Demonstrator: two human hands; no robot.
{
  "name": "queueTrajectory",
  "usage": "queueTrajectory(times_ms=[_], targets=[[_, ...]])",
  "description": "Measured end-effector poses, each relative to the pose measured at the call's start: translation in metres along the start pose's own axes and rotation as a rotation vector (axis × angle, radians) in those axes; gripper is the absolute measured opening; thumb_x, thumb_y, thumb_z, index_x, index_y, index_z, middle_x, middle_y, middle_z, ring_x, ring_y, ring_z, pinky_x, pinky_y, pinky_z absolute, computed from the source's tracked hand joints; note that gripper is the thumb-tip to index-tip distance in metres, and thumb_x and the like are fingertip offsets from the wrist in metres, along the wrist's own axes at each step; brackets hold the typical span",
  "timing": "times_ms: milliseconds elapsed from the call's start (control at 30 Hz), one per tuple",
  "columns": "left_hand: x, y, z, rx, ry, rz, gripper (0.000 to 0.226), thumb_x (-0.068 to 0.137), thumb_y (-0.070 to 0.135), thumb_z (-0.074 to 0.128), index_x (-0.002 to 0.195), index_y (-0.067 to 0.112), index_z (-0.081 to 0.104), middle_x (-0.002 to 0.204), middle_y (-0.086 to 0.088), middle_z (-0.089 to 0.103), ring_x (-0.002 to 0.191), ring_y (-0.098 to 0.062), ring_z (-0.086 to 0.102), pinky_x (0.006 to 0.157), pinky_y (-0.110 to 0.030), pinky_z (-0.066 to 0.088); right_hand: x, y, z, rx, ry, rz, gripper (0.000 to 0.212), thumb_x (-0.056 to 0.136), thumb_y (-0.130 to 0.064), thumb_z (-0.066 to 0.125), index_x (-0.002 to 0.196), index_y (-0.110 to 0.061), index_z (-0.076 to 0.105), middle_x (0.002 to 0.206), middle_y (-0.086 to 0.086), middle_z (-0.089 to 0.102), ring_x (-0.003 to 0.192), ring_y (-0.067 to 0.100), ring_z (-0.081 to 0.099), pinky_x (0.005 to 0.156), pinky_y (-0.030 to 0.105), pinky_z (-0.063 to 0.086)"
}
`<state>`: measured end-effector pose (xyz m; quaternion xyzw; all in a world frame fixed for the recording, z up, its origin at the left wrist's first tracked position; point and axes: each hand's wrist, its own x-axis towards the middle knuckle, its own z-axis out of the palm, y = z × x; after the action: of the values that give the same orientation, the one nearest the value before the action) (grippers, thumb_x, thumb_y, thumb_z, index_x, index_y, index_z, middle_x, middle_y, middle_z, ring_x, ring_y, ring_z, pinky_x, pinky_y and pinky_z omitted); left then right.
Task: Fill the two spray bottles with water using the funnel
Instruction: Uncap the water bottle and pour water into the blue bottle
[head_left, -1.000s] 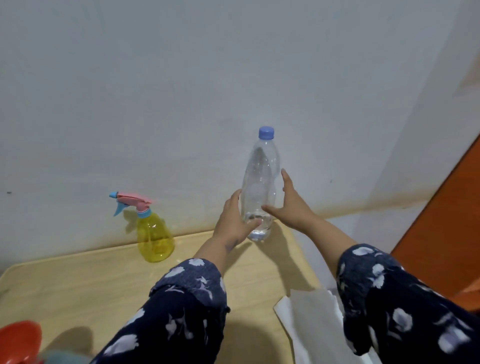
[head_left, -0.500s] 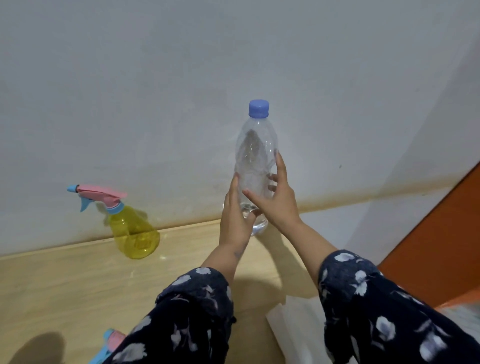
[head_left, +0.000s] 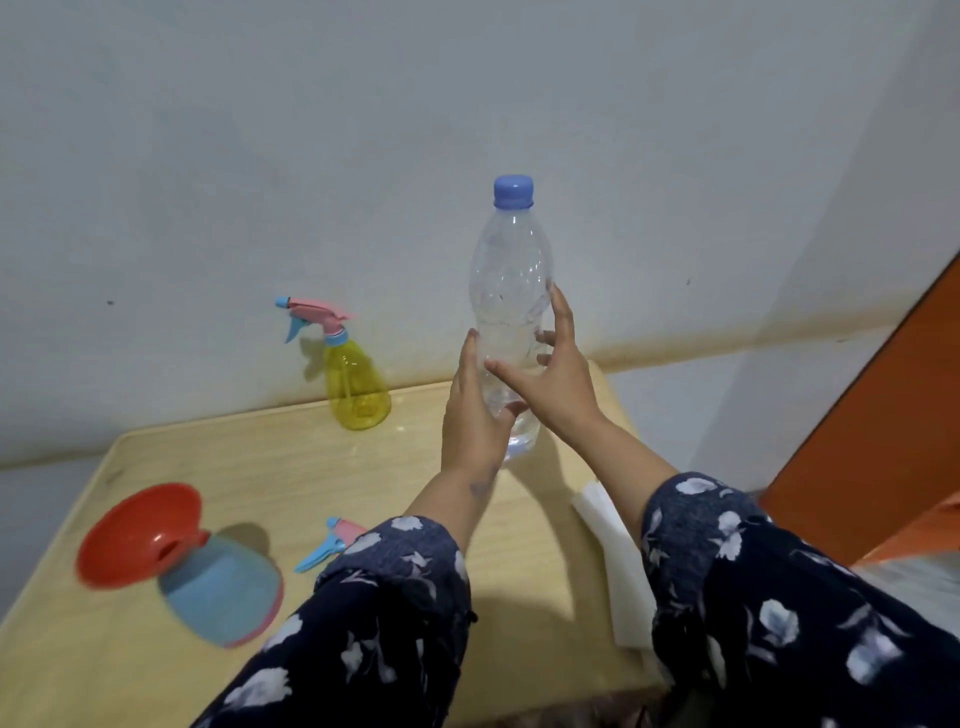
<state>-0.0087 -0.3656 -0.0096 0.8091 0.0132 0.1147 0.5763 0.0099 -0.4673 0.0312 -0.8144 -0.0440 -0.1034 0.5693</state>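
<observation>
Clear plastic with a blue cap, the water bottle (head_left: 511, 291) stands upright at the far edge of the pale wooden bench (head_left: 457, 561), close to the grey wall (head_left: 363, 130), with both of your hands around its lower half. Your left hand (head_left: 470, 421) wraps the near-left side, its fingers curled onto the bottle. Your right hand (head_left: 553, 374) comes in from the right, thumb across the front and fingers (head_left: 563, 317) spread round the far side, so the bottle is clamped between them. To the left, by the wall, the yellow spray bottle (head_left: 356, 384) stands upright with its pink-and-blue trigger head on, well apart from your hands. Nearer you, the red funnel (head_left: 137, 535) lies on its side, touching a blue bottle (head_left: 223, 592) that is blurred. A second trigger head (head_left: 332, 543) lies loose beside your left sleeve (head_left: 379, 613), and a white paper (head_left: 618, 566) lies under your right forearm.
</observation>
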Motion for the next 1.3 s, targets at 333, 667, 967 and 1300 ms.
queueTrajectory(times_ms=[333,667,967,1300], targets=[[-0.107,-0.032,-0.05,-0.031,-0.042,-0.047,0.099,0.078,0.005,0.075,0.144,0.05,0.017,0.147,0.007,0.042,0.131,-0.016,0.047,0.103,-0.044,0.046,-0.124,-0.01,0.03,0.01,0.008,0.002,0.104,0.069,-0.031,0.082,0.143,-0.046,0.011,0.13,0.0,0.049,0.111,0.019,0.054,0.089,0.028,0.045],[-0.12,-0.009,-0.07,0.112,-0.077,0.029,0.105,0.085,0.024,0.072,0.149,0.042,-0.009,0.161,0.0,0.017,0.137,-0.024,0.039,0.092,-0.027,0.035,-0.137,-0.031,0.017,-0.064,-0.016,0.017,0.089,0.076,-0.049,0.073,0.145,-0.032,0.02,0.148,-0.004,0.035,0.135,0.011,0.035,0.104,0.027,0.033],[-0.104,0.059,-0.086,0.175,-0.001,0.269,0.1,0.084,0.046,0.069,0.149,0.047,-0.006,0.159,0.011,0.016,0.134,-0.015,0.04,0.085,-0.031,0.047,-0.092,-0.141,-0.02,-0.608,0.118,-0.161,0.05,0.087,-0.061,0.048,0.117,-0.023,0.058,0.09,-0.005,0.062,0.083,0.015,0.059,0.062,0.03,0.041],[-0.093,0.053,-0.088,0.1,-0.028,0.206,0.096,0.083,0.037,0.073,0.142,0.061,0.002,0.144,0.008,0.043,0.125,-0.015,0.051,0.085,-0.028,0.042,-0.062,-0.185,-0.023,-0.961,-0.172,-0.211,0.035,0.091,-0.038,0.054,0.095,-0.005,0.063,0.098,0.011,0.066,0.091,0.026,0.058,0.071,0.032,0.043]])
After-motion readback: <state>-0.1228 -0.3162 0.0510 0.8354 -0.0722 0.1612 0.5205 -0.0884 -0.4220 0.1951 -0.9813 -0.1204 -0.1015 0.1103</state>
